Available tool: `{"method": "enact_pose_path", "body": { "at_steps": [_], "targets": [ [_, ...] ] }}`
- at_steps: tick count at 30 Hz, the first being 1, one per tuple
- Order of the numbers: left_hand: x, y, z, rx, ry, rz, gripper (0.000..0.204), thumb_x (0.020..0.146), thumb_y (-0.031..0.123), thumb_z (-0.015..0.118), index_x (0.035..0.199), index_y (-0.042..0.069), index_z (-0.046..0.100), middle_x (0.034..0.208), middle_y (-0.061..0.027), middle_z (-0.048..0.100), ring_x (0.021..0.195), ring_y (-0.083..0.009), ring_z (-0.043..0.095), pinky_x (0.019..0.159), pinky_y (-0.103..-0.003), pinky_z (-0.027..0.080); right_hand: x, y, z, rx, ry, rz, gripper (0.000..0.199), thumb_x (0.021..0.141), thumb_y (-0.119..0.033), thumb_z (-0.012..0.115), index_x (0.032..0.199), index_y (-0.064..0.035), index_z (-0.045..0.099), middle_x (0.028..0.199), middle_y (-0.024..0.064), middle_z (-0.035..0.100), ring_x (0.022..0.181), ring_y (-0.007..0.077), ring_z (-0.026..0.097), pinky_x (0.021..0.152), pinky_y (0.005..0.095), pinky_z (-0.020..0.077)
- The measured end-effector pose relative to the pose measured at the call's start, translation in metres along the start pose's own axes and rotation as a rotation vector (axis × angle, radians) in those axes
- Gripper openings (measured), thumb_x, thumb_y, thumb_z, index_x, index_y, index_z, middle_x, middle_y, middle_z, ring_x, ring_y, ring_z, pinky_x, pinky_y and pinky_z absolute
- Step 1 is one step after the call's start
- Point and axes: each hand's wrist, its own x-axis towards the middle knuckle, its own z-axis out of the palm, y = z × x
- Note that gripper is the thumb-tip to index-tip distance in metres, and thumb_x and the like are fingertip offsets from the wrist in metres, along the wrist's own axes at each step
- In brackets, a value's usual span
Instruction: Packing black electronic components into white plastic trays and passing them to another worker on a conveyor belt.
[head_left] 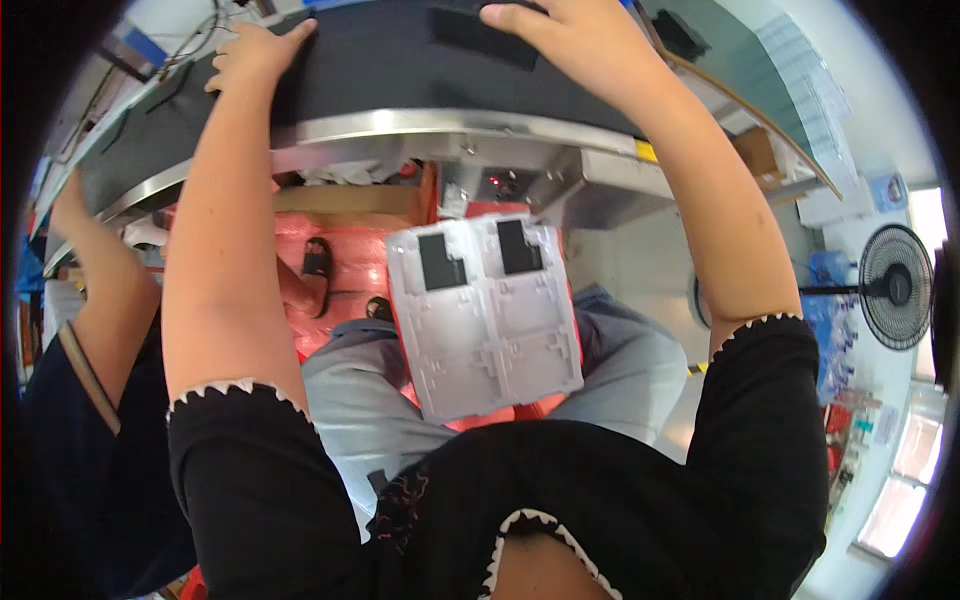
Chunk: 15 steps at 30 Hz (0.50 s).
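Note:
At the far left of the black belt (380,70), my left hand (255,58) has its thumb stretched away from its spread fingers, with nothing seen in them. My right hand (570,35) reaches over the belt's far side. Its thumb sticks out to the left, while most fingers are cut off by the upper edge, so any hold is hidden. Below that thumb is a dark rectangular patch (485,40), a flat piece or a shadow. On my lap rests a whitish moulded plastic tray (460,375). Flat black pieces (442,262) fill two of its far pockets.
The belt has a metal edge rail (400,124) between my arms and the tray. Beneath it sits a metal box (610,180). Another person's arm (105,270) reaches to the belt at left. A black fan (895,287) stands at right, near a glass-like panel (740,60).

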Motion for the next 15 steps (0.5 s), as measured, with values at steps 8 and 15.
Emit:
{"method": "enact_pose_path", "body": {
  "at_steps": [8,15],
  "targets": [
    [-0.036,0.042,-0.027,-0.038,-0.198,0.244,0.078,0.067,0.061,0.061,0.118,0.003,0.055,0.119,-0.0192,0.055,0.112,-0.0328,0.051,0.093,-0.047,0.038,-0.232,-0.003,0.104,0.628,-0.457,0.514,0.041,0.088,-0.035,0.054,0.071,0.002,0.05,0.064,0.0158,0.048,0.062,0.0273,0.048,0.059,0.038,0.0394],
    [-0.227,-0.01,-0.064,-0.565,0.328,0.971,0.07,0.065,0.031,0.076,0.121,0.0,0.049,0.118,-0.0203,0.052,0.108,-0.0362,0.05,0.09,-0.043,0.039,-0.337,0.02,0.194,0.502,-0.373,0.838,0.043,0.09,-0.038,0.049,0.07,0.0002,0.053,0.069,0.0171,0.057,0.067,0.0286,0.058,0.062,0.0394,0.0437]
  ]
}}
